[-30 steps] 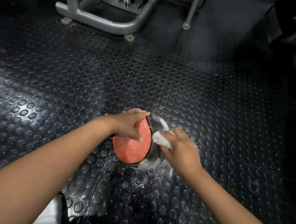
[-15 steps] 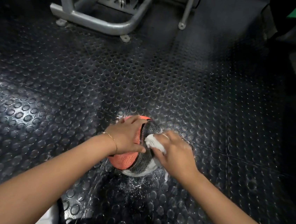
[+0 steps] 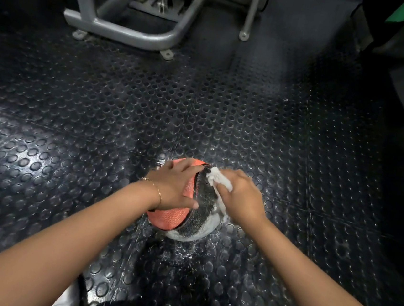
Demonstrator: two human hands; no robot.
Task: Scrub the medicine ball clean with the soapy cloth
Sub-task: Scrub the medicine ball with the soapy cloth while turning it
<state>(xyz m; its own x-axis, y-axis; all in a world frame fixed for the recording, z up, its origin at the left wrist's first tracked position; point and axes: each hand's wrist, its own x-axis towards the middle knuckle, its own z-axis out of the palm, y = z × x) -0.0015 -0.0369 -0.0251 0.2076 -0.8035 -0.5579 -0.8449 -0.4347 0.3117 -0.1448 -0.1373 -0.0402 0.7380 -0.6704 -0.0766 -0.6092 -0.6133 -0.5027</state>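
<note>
Where both hands cover it, the medicine ball (image 3: 173, 218) hides — cloth (image 3: 219, 179) bunched.

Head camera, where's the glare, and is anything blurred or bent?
Head view: glare on the wet floor at left; corners fall dark; right hand and cloth slightly motion-blurred; wide-angle lens bows the machine frame and the floor studs.

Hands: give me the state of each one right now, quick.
Left hand: open, palm and spread fingers pressed on the orange side of the medicine ball, steadying it.
Right hand: closed on the white soapy cloth, held against the ball's grey section.
</note>
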